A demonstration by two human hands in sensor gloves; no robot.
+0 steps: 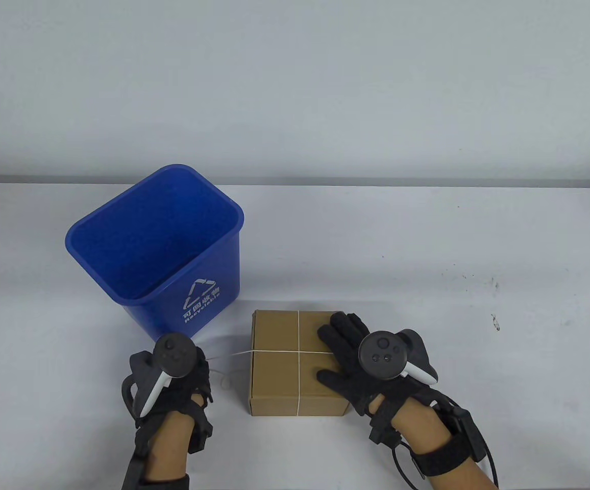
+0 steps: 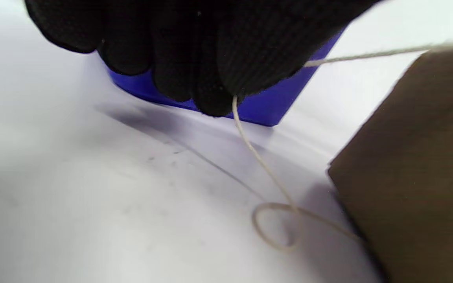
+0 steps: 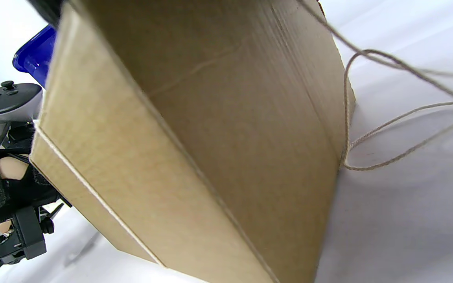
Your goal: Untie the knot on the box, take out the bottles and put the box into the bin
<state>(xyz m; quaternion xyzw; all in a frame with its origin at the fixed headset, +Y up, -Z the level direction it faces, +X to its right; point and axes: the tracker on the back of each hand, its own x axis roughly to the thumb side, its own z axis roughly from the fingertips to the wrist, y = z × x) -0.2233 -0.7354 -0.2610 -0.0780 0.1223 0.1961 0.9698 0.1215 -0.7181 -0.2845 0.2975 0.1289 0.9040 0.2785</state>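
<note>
Bin (image 1: pixel 172 245) reads "Recyclable"; left hand (image 1: pixel 172 377) seemingly pinches string (image 2: pixel 266 169); right hand (image 1: pixel 356 352) flat on box (image 1: pixel 285 357).

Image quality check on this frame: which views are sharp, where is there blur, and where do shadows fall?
Table view: evenly lit and sharp, with the box and bin crisp. Left wrist view: the left hand and box edge are soft, the string is sharper, and a soft shadow lies under the bin. Right wrist view: the cardboard is close and its lines skewed, the string fairly clear.

Bin (image 1: pixel 160 245) crowds box (image 1: pixel 295 365); table (image 1: pixel 478 286) rightward lies open.
</note>
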